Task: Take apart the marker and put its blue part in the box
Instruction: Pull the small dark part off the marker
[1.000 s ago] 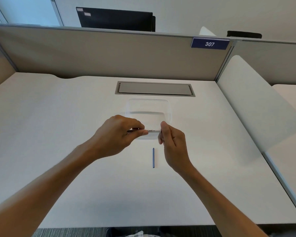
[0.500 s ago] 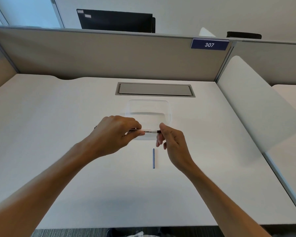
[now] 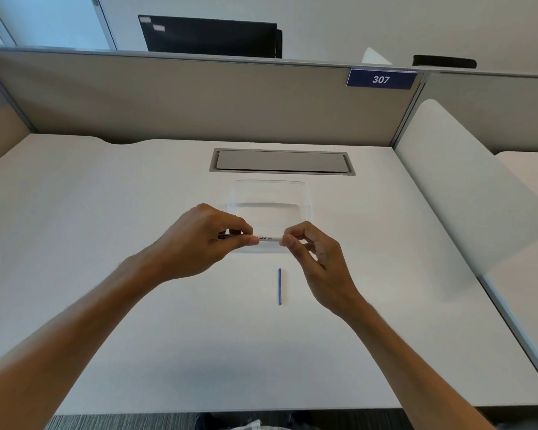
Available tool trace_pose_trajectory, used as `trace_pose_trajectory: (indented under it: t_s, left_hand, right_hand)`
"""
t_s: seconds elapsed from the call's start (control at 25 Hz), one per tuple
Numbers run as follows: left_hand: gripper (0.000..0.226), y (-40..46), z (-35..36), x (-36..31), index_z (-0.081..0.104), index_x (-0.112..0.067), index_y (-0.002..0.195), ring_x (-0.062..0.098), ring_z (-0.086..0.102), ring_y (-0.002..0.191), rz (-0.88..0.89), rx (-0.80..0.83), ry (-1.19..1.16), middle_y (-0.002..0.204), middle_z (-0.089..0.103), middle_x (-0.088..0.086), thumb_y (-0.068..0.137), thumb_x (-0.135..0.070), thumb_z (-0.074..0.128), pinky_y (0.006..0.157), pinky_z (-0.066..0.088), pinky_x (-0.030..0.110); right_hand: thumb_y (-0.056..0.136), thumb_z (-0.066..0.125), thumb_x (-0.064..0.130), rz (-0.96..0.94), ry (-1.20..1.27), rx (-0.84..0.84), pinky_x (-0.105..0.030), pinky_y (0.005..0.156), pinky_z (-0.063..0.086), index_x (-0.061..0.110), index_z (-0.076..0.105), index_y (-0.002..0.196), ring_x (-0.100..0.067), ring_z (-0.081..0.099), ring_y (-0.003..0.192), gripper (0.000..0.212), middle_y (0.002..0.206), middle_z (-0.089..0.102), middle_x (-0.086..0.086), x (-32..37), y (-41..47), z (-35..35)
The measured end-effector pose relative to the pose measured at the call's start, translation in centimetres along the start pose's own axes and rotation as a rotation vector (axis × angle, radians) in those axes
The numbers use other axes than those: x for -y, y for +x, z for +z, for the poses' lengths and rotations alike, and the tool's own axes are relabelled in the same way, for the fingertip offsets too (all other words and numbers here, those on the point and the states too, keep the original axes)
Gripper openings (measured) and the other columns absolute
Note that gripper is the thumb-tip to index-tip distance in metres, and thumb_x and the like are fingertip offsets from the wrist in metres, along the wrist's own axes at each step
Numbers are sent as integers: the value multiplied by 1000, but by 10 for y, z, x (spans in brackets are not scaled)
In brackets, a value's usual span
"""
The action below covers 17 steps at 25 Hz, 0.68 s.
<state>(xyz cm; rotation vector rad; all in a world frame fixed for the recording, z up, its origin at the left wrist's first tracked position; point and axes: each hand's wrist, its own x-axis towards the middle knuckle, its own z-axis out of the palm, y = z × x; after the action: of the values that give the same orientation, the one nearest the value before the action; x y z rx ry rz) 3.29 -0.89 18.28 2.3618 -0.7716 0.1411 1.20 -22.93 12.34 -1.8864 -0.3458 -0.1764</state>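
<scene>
I hold the marker [image 3: 266, 238] level above the near edge of the clear box [image 3: 305, 193], left hand [image 3: 196, 240] gripping the barrel, right hand [image 3: 317, 259] pinching its right end to pull, the blue part [image 3: 279, 286] lying on the table [image 3: 106, 212] just nearer me.

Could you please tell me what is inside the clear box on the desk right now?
Nothing shows inside the clear box; the blue part lies on the desk outside it. The left hand, right hand and marker cover its near edge.

Bright even light, wide-angle edge distortion.
</scene>
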Motion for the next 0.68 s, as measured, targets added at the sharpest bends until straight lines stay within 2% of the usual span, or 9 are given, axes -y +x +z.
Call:
trace_pose_trajectory:
  t_s: [0.08, 0.16, 0.28, 0.4, 0.52, 0.68]
  left_hand:
    - [30, -1, 0, 1, 74, -16, 90, 6, 53, 56, 53, -20, 60, 61, 59, -26, 89, -43, 61, 51, 39, 16]
    - [33, -2, 2, 3, 73, -19, 91, 8, 54, 58, 102, -42, 141, 72, 68, -15, 90, -47, 57, 51, 47, 32]
    - [39, -1, 4, 5, 72, -19, 92, 12, 52, 56, 154, -45, 248, 74, 68, -9, 92, -49, 47, 47, 48, 35]
    - [43, 0, 5, 7, 72, -19, 92, 10, 47, 54, 167, -35, 277, 73, 67, -9, 92, -51, 42, 45, 46, 33]
    - [39, -1, 6, 9, 73, -18, 91, 11, 51, 55, 121, -35, 210, 72, 69, -8, 91, -49, 50, 48, 47, 34]
    - [34, -2, 6, 10, 73, -20, 92, 9, 52, 56, 86, -47, 163, 73, 69, -10, 89, -48, 53, 50, 48, 34]
  right_hand:
    - [96, 52, 36, 43, 32, -6, -24, 76, 46, 17, 64, 88, -10, 63, 87, 24, 84, 68, 9, -2, 0, 0]
    - [97, 47, 43, 115, 76, -30, -33, 70, 46, 13, 67, 81, -13, 65, 83, 39, 79, 70, 5, -2, 3, 3]
    - [101, 46, 40, 189, 113, 9, -26, 66, 42, 11, 69, 68, -15, 66, 73, 49, 69, 71, -2, 0, 7, 3]
    - [101, 49, 33, 209, 129, 75, -26, 66, 42, 11, 67, 70, -9, 63, 70, 42, 67, 67, 2, 2, 7, -1]
    - [100, 53, 30, 177, 111, 107, -28, 70, 44, 11, 69, 82, -6, 61, 77, 31, 77, 69, 5, 4, 5, -5]
    - [96, 61, 28, 152, 86, 74, -32, 76, 47, 17, 69, 92, -3, 64, 83, 14, 84, 73, 7, 3, 1, -7]
